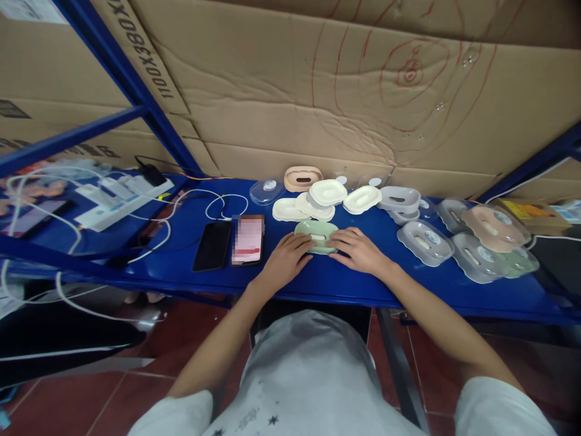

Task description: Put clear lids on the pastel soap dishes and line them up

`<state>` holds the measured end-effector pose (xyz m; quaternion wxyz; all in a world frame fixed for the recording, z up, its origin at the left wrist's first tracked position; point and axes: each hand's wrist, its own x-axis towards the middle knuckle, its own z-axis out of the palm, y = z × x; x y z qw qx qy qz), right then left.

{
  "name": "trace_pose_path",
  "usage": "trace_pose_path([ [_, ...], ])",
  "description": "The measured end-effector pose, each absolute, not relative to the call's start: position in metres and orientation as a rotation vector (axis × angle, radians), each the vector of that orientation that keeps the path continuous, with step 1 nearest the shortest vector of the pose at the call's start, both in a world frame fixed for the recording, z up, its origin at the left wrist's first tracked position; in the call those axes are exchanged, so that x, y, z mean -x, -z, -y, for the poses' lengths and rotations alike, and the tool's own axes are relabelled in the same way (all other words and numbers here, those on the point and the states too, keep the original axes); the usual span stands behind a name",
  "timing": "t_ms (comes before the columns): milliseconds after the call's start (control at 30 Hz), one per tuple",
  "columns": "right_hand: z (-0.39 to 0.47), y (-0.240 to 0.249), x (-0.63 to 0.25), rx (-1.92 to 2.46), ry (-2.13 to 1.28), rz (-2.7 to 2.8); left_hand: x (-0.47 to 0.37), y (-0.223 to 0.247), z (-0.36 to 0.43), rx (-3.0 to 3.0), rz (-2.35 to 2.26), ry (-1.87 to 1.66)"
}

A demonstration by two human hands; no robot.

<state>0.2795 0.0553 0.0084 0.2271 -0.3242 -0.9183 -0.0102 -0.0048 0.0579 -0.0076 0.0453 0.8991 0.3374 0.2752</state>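
Observation:
A pale green oval dish (316, 229) that looks like a soap dish lies near the table's front edge, with a small light bar-shaped part at its middle. My left hand (287, 259) grips its left end, fingers over the rim and thumb toward the front. At the opposite end my right hand (358, 250) holds the rim the same way. My fingers hide both ends of the dish. Just behind it are several cream oval trays (327, 192), some overlapping. A peach dish (302, 178) stands behind those trays.
Grey dishes (399, 198) sit to the right, beside several lidded dishes (425, 242) in grey, pink and green. A clear lid (267, 192) lies at the back. Two phones, one dark (212, 246) and one lit (247, 240), lie left, near a power strip (120, 203) with loose white cables.

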Motion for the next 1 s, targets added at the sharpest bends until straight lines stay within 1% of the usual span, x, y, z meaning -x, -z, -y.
trace_pose_path([
  [100, -0.071, -0.011, -0.29, 1.012, 0.016, 2.473, 0.006, 0.013, -0.051, -2.712, -1.048, -0.847],
  [233, -0.1, -0.01, -0.309, 1.577, 0.27, 2.237, 0.006, 0.013, -0.044, -2.686, -1.057, -0.866],
  [300, -0.107, -0.009, -0.315, 1.697, 0.305, 2.197, 0.005, 0.011, -0.041, -2.674, -1.096, -0.878],
  [400, -0.108, -0.012, -0.318, 1.665, 0.306, 2.247, 0.004, 0.008, -0.04, -2.661, -1.169, -0.881],
  [500, -0.121, -0.027, -0.316, 1.634, 0.353, 2.235, 0.003, 0.005, -0.039, -2.683, -1.173, -0.869],
  [667, -0.187, -0.055, -0.309, 1.738, 0.381, 2.096, 0.004, 0.006, -0.038, -2.685, -1.167, -0.856],
  [800, -0.223, -0.061, -0.301, 1.832, 0.343, 1.986, 0.006, 0.007, -0.037, -2.698, -1.145, -0.829],
  [900, -0.215, -0.062, -0.296, 1.805, 0.346, 1.935, 0.007, 0.008, -0.036, -2.703, -1.137, -0.828],
  [1000, -0.177, -0.056, -0.294, 1.721, 0.368, 1.905, 0.007, 0.009, -0.037, -2.706, -1.119, -0.848],
])
